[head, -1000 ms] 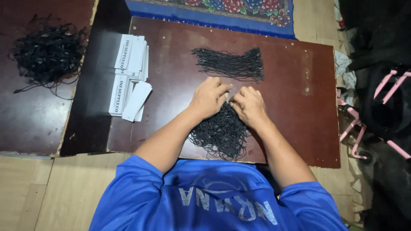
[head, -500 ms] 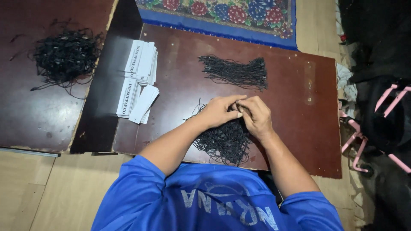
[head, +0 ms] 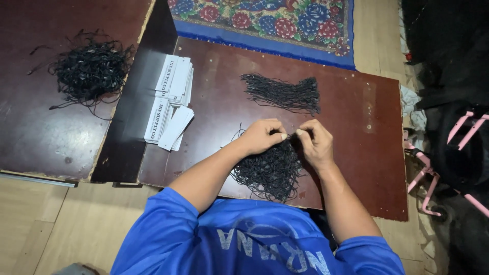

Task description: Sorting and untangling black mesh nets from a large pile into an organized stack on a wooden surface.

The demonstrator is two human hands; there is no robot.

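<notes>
Fingers of left hand and right hand pinching one black cord, above loose cord pile, brown table

Pale wooden floor, dark brown boards, floral blue-bordered rug

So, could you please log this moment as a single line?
left hand: pinching thin black string | right hand: pinching same string | below hands: loose black string pile | surface: dark brown wooden board | left: white paper tags
</notes>
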